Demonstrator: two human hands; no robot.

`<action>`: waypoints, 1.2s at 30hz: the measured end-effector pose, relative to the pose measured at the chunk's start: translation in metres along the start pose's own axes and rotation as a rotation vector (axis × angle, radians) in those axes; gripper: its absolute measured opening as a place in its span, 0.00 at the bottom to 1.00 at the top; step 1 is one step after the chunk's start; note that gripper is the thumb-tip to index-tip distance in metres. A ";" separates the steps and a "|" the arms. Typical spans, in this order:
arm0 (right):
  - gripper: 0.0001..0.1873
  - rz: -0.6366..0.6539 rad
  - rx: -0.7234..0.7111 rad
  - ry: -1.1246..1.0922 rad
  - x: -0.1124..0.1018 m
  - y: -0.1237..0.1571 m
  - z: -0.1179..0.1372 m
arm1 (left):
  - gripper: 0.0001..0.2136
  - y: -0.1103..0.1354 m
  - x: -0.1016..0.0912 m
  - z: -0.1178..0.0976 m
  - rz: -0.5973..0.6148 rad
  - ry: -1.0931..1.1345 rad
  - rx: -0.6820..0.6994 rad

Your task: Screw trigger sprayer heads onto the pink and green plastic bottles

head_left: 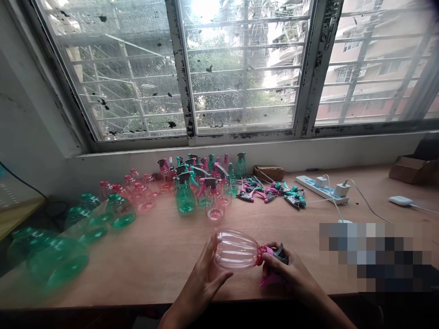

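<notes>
My left hand (pixel 202 278) cups a clear pink spray bottle (pixel 236 249) that lies on its side above the wooden table (pixel 164 256). Its neck points right. My right hand (pixel 288 272) is closed round the pink and black spray head (pixel 278 253) at that neck. Both hands are near the table's front edge.
Assembled green and pink spray bottles (pixel 199 183) stand at the back. Open pink bottles (pixel 140 192) and green bottles (pixel 85 219) spread to the left. Loose spray heads (pixel 270 191) lie at the back right by a power strip (pixel 322 188). A cardboard box (pixel 413 169) sits far right.
</notes>
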State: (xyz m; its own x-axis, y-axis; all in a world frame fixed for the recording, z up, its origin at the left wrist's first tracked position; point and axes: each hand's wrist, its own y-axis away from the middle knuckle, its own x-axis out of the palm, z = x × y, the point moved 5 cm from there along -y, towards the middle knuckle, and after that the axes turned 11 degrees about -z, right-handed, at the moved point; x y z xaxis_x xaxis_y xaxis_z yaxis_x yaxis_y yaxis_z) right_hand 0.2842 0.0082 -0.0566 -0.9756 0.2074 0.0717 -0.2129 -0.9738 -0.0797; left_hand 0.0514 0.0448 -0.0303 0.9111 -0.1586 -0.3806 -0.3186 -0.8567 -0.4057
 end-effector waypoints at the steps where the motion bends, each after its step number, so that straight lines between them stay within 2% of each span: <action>1: 0.22 0.005 -0.002 0.004 0.000 0.001 0.001 | 0.40 0.000 0.000 0.000 -0.001 0.002 0.003; 4: 0.20 0.022 -0.004 -0.004 0.002 0.003 0.005 | 0.44 0.000 -0.001 -0.001 -0.003 0.011 -0.014; 8: 0.20 0.044 0.010 -0.010 0.004 0.003 0.006 | 0.40 -0.001 -0.003 -0.002 -0.006 -0.003 -0.038; 15: 0.21 0.040 -0.015 0.002 0.000 -0.001 -0.001 | 0.38 0.001 -0.003 -0.005 -0.034 -0.046 0.064; 21: 0.19 0.022 -0.013 -0.053 0.000 0.001 0.003 | 0.39 -0.003 -0.009 -0.005 -0.067 0.009 0.012; 27: 0.19 -0.019 0.003 -0.123 0.000 0.001 0.005 | 0.38 -0.003 -0.006 -0.006 -0.040 -0.055 0.069; 32: 0.18 0.019 -0.008 -0.099 0.001 0.003 0.005 | 0.44 -0.001 -0.004 -0.006 -0.021 0.062 0.033; 36: 0.17 0.032 -0.018 -0.063 0.002 0.003 0.005 | 0.39 -0.003 -0.004 -0.006 -0.001 0.066 0.005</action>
State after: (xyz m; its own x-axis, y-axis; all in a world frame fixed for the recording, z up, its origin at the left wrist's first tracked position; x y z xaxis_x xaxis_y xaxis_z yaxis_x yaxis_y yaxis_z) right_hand 0.2820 0.0056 -0.0517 -0.9767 0.1698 0.1316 -0.1835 -0.9779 -0.1003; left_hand 0.0500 0.0453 -0.0223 0.9266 -0.1897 -0.3247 -0.3187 -0.8545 -0.4103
